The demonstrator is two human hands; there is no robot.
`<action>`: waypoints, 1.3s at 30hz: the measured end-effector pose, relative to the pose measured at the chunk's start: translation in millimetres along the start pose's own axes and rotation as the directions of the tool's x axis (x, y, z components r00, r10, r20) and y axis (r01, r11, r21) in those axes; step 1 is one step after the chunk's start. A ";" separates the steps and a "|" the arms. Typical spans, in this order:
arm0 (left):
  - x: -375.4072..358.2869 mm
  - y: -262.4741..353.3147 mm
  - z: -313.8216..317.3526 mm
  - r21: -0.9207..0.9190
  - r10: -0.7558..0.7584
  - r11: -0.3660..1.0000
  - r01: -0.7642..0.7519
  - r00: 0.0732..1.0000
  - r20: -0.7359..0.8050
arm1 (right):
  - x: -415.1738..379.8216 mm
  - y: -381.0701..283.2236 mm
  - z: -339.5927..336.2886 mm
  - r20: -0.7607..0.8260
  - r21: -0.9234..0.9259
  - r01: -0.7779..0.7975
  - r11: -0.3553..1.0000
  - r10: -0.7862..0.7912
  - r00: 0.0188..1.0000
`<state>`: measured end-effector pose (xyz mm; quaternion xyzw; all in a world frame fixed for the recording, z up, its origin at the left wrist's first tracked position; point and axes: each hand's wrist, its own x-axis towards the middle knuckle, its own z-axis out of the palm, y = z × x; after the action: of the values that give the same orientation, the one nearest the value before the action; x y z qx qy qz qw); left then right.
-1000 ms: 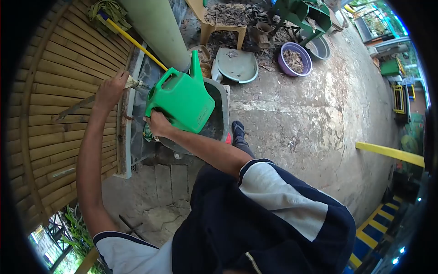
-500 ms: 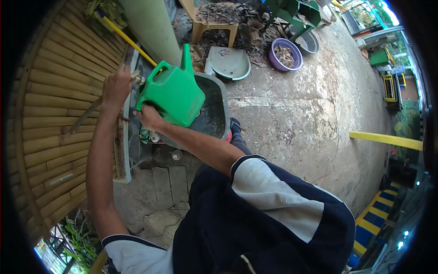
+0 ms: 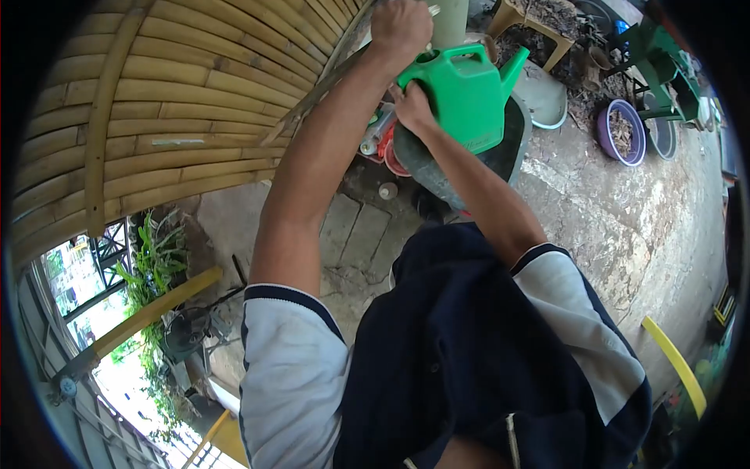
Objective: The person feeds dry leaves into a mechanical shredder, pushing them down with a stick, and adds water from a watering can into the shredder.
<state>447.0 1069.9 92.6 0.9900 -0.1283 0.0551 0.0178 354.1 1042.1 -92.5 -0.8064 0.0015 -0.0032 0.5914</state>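
Note:
A green watering can [image 3: 478, 102] with a long spout pointing up and right is held over a dark grey tub [image 3: 504, 162]. My right hand [image 3: 412, 108] is closed on its handle, at the can's left side. Just above the can's filling hole, my left hand [image 3: 401, 31] is closed in a fist. A pale end pokes out past its fingers, but I cannot tell what it grips. A long brownish strip [image 3: 312, 98] runs down and left from beneath the left wrist, partly behind the forearm.
A bamboo-slat surface [image 3: 195, 102] fills the upper left. Left of the tub sit a red container [image 3: 397, 160] and clear bottles. Farther right are a pale basin [image 3: 551, 109], a purple basin [image 3: 603, 141] of dry leaves and a yellow bar [image 3: 676, 367]. Plants [image 3: 152, 258] grow at left.
My view has swung, so the hands, can and tub now appear farther right and higher. The right hand keeps its grip on the watering can; the left stays closed beside the can's top.

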 end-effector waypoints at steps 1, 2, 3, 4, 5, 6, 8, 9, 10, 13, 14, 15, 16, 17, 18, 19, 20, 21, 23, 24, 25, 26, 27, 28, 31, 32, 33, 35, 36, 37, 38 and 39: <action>-1.5 3.4 -5.4 0.008 -0.038 0.999 0.037 0.996 0.075 | -2.5 -1.1 -0.4 -0.026 -0.001 0.026 1.000 -0.026 0.999; -2.7 1.8 -2.7 0.006 -0.042 0.999 0.042 0.995 0.085 | -4.4 -2.5 -0.9 -0.019 -0.001 0.018 1.000 -0.018 1.000; -2.2 1.2 -0.8 -0.010 -0.037 0.999 0.037 0.998 0.049 | -4.7 -4.1 -3.0 -0.004 -0.002 0.004 1.000 -0.004 1.000; -2.2 1.0 0.9 -0.027 -0.030 0.999 0.031 0.999 0.010 | -5.4 -6.3 -4.8 0.008 -0.005 -0.007 1.000 0.007 1.000; -3.3 0.5 1.1 -0.032 -0.032 0.999 0.032 0.999 0.011 | -5.6 -4.2 -3.6 -0.001 -0.026 0.006 1.000 -0.006 1.000; -4.6 -1.6 0.3 -0.040 -0.030 0.999 0.030 1.000 0.003 | -5.7 -2.3 -3.2 0.000 -0.030 0.006 1.000 -0.006 1.000; -7.4 -4.5 -5.5 -0.053 -0.033 0.998 0.032 0.999 -0.009 | -6.2 -1.7 -3.4 0.007 -0.055 0.005 0.998 -0.004 1.000; -10.0 -5.1 -10.2 -0.085 -0.048 0.995 0.048 0.999 0.002 | -7.4 -2.9 -3.7 0.011 -0.059 0.005 0.998 -0.004 1.000; -13.4 -4.9 -14.5 -0.116 -0.062 0.991 0.063 0.998 0.012 | -8.0 -4.4 -4.0 0.008 -0.042 -0.013 0.999 0.014 1.000; -19.0 -3.5 -14.3 -0.028 -0.077 0.997 0.076 0.996 -0.034 | -11.1 -2.7 -3.0 -0.014 -0.021 0.006 1.000 -0.006 1.000; -18.9 -3.8 -14.2 -0.029 -0.077 0.997 0.076 0.996 -0.038 | -11.7 -3.9 -3.3 -0.032 -0.015 0.043 0.999 -0.043 0.999; -19.2 -4.2 -14.0 -0.031 -0.071 0.997 0.070 0.997 -0.037 | -12.4 -4.8 -3.8 -0.034 -0.016 0.044 0.999 -0.044 0.998; -19.6 -4.5 -13.7 -0.032 -0.063 0.998 0.062 0.997 -0.037 | -13.3 -5.6 -4.4 -0.013 -0.018 0.021 1.000 -0.021 1.000; -21.0 -5.7 -14.4 -0.032 -0.055 0.998 0.054 0.998 -0.040 | -14.6 -8.2 -5.9 0.003 -0.020 -0.002 1.000 0.003 1.000; -22.3 -8.0 -15.5 0.013 -0.008 1.000 0.008 1.000 0.021 | -18.8 -13.3 -8.2 -0.010 -0.021 0.000 1.000 0.000 1.000; -21.4 -9.6 -17.8 0.056 0.041 0.997 -0.045 0.996 0.080 | -23.8 -19.0 -10.2 0.006 0.014 -0.021 1.000 0.021 1.000; -19.6 -12.2 -13.7 0.055 0.064 0.996 -0.068 0.996 0.065 | -21.0 -24.8 -12.7 0.016 0.048 -0.040 0.998 0.039 0.999; -18.7 -15.7 -3.7 -0.003 0.030 1.000 -0.030 0.999 -0.019 | -17.7 -9.9 -3.8 -0.040 -0.016 -0.001 1.000 0.000 0.999; -13.3 -20.6 6.1 -0.075 -0.005 0.997 -0.003 0.995 -0.103 | -18.1 -13.9 -6.3 -0.012 0.012 -0.051 0.999 0.051 0.999; -13.6 -21.3 4.6 -0.085 -0.005 0.996 -0.004 0.994 -0.108 | -17.9 -6.1 -0.7 -0.079 0.077 0.043 0.996 -0.037 0.996; -15.0 -20.6 1.6 -0.083 -0.013 0.997 0.004 0.995 -0.101 | -18.2 -2.9 0.0 -0.070 0.073 0.037 0.997 -0.032 0.997; -17.4 -19.9 -1.6 -0.081 -0.023 0.997 0.015 0.995 -0.094 | -18.7 -0.4 2.8 -0.076 0.073 0.000 0.997 0.006 0.997; -18.3 -18.9 -4.5 -0.067 -0.027 0.998 0.022 0.996 -0.079 | -21.6 -8.2 -3.8 -0.052 0.105 0.006 0.994 0.000 0.999; -18.9 -18.8 -6.9 -0.053 -0.033 0.998 0.030 0.997 -0.069 | -23.5 -8.4 -4.2 -0.038 0.097 0.005 0.995 -0.001 0.999; -15.9 -23.1 0.0 -0.074 -0.046 0.996 0.041 0.997 -0.062 | -28.2 -4.5 -5.6 0.010 0.085 0.012 0.996 -0.013 1.000; -17.7 -21.2 -2.3 -0.076 -0.042 0.996 0.037 0.996 -0.073 | -29.4 -1.3 -4.0 0.013 0.066 0.001 0.998 -0.002 1.000; -16.4 -22.3 4.0 -0.091 -0.055 0.995 0.045 0.992 -0.116 | -28.6 2.0 -2.5 0.020 -0.034 -0.024 0.999 0.025 0.999; -18.0 -22.1 4.9 -0.091 -0.048 0.995 0.035 0.990 -0.134 | -28.3 5.3 -0.8 -0.016 0.009 0.066 0.998 -0.065 0.998; -19.2 -19.9 0.8 -0.092 -0.074 0.994 0.063 0.991 -0.111 | -29.1 2.8 -3.9 -0.029 0.019 0.126 0.992 -0.126 0.992; -21.2 -17.7 -2.9 -0.082 -0.065 0.995 0.054 0.989 -0.132 | -31.6 0.0 -5.2 -0.060 0.019 0.158 0.987 -0.157 0.986; -21.9 -16.1 -5.2 -0.081 -0.084 0.994 0.074 0.988 -0.129 | -32.7 -3.8 -7.4 -0.082 0.023 0.183 0.983 -0.180 0.980; -22.8 -14.6 -7.9 -0.075 -0.111 0.992 0.103 0.987 -0.113 | -31.0 -5.0 -10.6 -0.112 0.016 0.201 0.980 -0.198 0.974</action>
<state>428.0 1090.1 97.5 0.9893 -0.0753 0.1077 0.0625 323.0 1033.7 -84.7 -0.7931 -0.0468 -0.1068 0.5978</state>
